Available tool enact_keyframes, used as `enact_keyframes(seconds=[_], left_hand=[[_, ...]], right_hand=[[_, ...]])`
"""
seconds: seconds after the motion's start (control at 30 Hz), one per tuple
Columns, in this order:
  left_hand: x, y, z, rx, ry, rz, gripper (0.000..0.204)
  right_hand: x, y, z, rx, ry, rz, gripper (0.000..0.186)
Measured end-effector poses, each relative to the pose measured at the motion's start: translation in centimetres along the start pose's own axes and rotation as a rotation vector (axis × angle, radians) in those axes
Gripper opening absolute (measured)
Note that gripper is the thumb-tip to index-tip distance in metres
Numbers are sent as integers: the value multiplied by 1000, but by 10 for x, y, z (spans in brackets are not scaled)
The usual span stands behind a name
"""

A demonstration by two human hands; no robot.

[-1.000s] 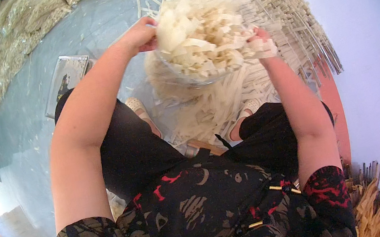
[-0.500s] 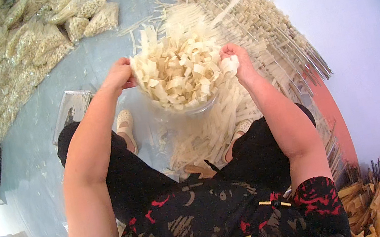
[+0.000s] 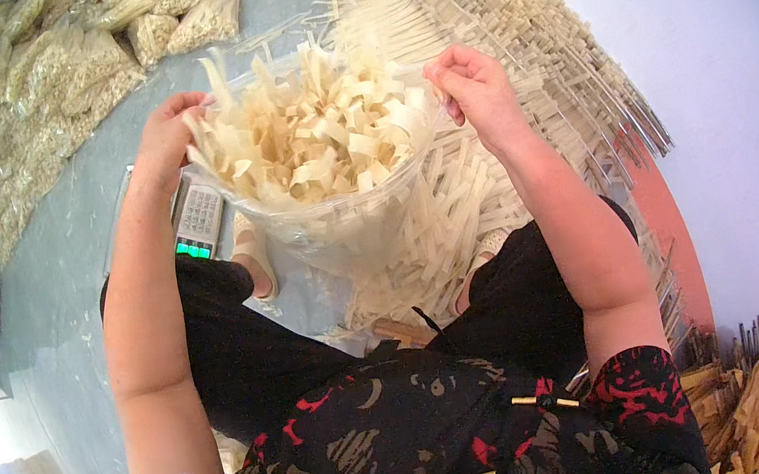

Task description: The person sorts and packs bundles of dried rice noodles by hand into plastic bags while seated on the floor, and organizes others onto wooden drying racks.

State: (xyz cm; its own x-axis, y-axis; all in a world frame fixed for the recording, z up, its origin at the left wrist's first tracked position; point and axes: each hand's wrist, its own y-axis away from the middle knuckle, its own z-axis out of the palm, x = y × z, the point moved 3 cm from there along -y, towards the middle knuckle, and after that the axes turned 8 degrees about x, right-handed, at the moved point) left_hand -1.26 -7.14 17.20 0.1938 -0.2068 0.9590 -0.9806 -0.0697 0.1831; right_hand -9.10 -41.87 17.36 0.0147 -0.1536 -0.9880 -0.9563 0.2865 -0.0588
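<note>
Between my hands is a clear plastic bag (image 3: 352, 226), its mouth stretched wide. Pale cream, flat curled strips (image 3: 331, 134) fill it and stick up past the rim. My left hand (image 3: 171, 137) pinches the rim on the left side, with a few strips close to its fingers. On the opposite side, my right hand (image 3: 474, 90) grips the rim between thumb and fingers. The bag's lower part hangs between my knees, above loose strips on the floor.
A digital scale (image 3: 196, 216) with a lit green display lies by my left knee. Filled clear bags (image 3: 23, 117) are heaped at the far left. Long strips and thin rods (image 3: 517, 40) cover the floor at right. Brown sheets (image 3: 745, 406) stand at the lower right.
My hands have moved apart, pulling the bag's mouth wider. The strips have settled lower inside it, and more of the clear bag shows. The scale's display has come into view.
</note>
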Motion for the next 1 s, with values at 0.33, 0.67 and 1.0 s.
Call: enact_keyframes(seconds=[0.33,0.67,1.0], left_hand=[[55,31,-26,69,268,319,19],[44,40,-30,-142,-526,218,21],[41,-21,13,-283,-1016,435,53]], right_hand=[[-63,26,-5,-2,2,-242,12],[-29,26,-22,-93,207,-160,14],[-17,-27,-7,-171,705,-227,26]])
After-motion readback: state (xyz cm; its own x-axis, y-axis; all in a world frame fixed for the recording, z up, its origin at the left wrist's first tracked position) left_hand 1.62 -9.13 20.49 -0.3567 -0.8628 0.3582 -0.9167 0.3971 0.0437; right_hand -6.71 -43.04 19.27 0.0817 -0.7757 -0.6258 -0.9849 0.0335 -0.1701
